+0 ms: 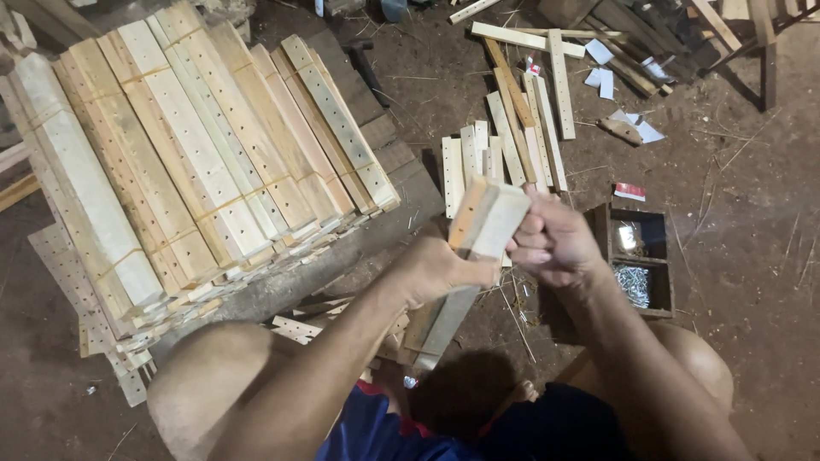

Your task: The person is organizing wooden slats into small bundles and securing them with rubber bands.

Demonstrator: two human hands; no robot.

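A stack of pale wooden slats (487, 220), some with drilled holes, stands on end in front of me, its lower part reaching down between my knees. My left hand (444, 271) wraps around the stack from the left, just below its top. My right hand (553, 243) grips the right side of the stack near the top, fingers curled over the slat edges. Both hands hold the same bundle upright over the dirt floor.
Tied bundles of perforated slats (196, 162) are piled on a dark board at left. Loose slats (512, 137) lie on the ground ahead. A small dark wooden box (662, 273) with nails sits at right. Scraps and paper bits litter the floor.
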